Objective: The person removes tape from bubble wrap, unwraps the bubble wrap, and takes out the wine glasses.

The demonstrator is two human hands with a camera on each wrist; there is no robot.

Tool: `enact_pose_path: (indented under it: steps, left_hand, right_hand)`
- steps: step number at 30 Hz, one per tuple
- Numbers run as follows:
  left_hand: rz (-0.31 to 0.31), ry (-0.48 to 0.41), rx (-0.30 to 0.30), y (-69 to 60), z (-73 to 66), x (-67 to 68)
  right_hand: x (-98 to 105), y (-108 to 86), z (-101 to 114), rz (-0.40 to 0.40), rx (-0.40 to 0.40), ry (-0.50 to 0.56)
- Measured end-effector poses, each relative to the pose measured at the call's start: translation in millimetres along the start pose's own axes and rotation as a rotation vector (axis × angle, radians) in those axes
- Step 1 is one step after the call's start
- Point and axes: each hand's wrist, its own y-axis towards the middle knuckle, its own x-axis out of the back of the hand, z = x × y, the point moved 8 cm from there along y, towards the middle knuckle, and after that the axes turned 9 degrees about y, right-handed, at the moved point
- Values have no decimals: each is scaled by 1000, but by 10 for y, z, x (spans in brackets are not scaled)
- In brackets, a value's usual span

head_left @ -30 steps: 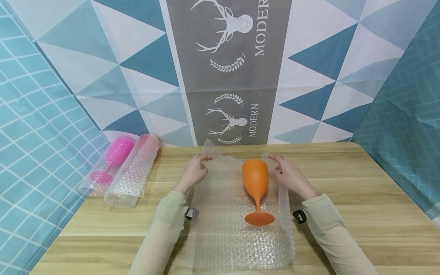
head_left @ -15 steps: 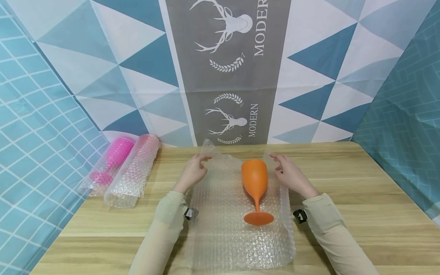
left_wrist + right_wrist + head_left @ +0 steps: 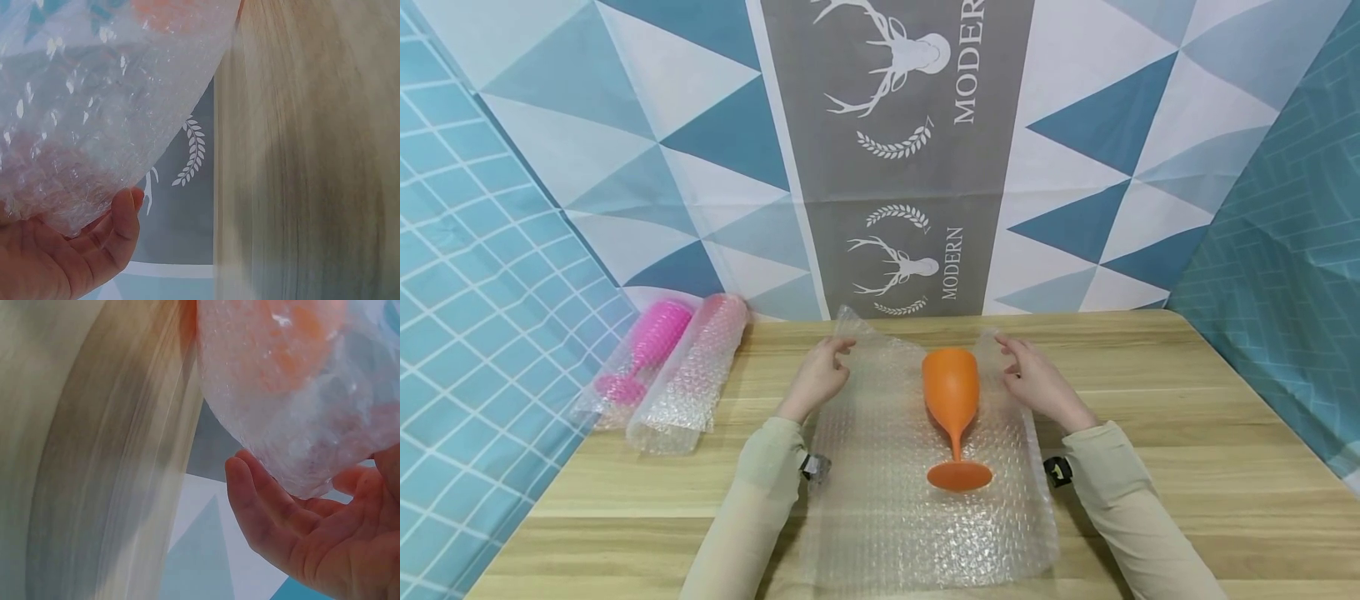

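"Where is the orange goblet (image 3: pixel 951 387) in relation to the hands?"

"Between them, nearer the right hand (image 3: pixel 1037 383) than the left hand (image 3: pixel 816 379), and touching neither. It lies on its side on a sheet of bubble wrap (image 3: pixel 872 467) over the worktop (image 3: pixel 1210 500), foot towards the person."

"And how are the hands set?"

"Each one pinches a far corner of the sheet, fingers curled, with the corners lifted off the worktop."

"What can't you make out?"

"Part of the right hand is cut off at the edge of the right wrist view. In both wrist views the goblet is just an orange blur behind the film. Its mouth faces the patterned wall (image 3: pixel 715 125), so the bowl's inside is hidden."

"Is anything wrapped up?"

"Two bundles lie side by side at the far left. A pink goblet (image 3: pixel 658 332) shows through the outer one's bubble wrap. The roll of bubble wrap (image 3: pixel 677 408) beside it holds something reddish (image 3: pixel 722 310), too veiled to name."
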Motion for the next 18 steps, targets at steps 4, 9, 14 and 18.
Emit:
enact_pose_path:
  steps: [4, 9, 14, 18]
  left_hand:
    - [10, -6, 10, 0, 17, -15]
    - [30, -3, 30, 9, 50, -39]
    - [49, 3, 53, 13, 80, -59]
    - [56, 1, 58, 18, 97, -68]
  right_hand:
    - [1, 4, -29, 0, -17, -7]
    - [12, 0, -58, 2, -34, -11]
    - [16, -9, -89, 15, -61, 2]
    - [16, -9, -114, 19, -81, 9]
